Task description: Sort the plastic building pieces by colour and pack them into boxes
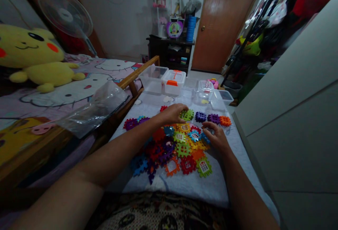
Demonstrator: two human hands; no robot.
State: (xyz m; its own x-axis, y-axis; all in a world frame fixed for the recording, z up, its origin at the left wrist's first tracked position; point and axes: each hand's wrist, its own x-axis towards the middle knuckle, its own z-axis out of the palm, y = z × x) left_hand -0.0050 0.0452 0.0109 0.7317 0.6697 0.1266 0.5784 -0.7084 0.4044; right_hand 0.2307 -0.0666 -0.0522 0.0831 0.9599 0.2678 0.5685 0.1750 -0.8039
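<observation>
My left hand (176, 113) reaches across to the far side of a colourful pile, its fingers and thumb closed on the left side of green interlocking tiles (188, 114). My right hand (216, 135) hovers at the pile's right edge, fingers curved and apart, with nothing visible between them. Nearest to it is a blue tile (205, 138). Right of the green tiles, purple tiles (200, 116) and orange tiles (225, 121) form a row. Red, yellow, purple, blue and green notched tiles overlap in the pile, some with window shapes, such as a green window tile (204, 167).
Clear plastic boxes (153, 82) and a lidded box with orange clips (174, 87) stand at the far end of the light cloth (182, 186). A wooden bed rail (137, 73) runs along the left. A white cabinet (295, 117) borders the right.
</observation>
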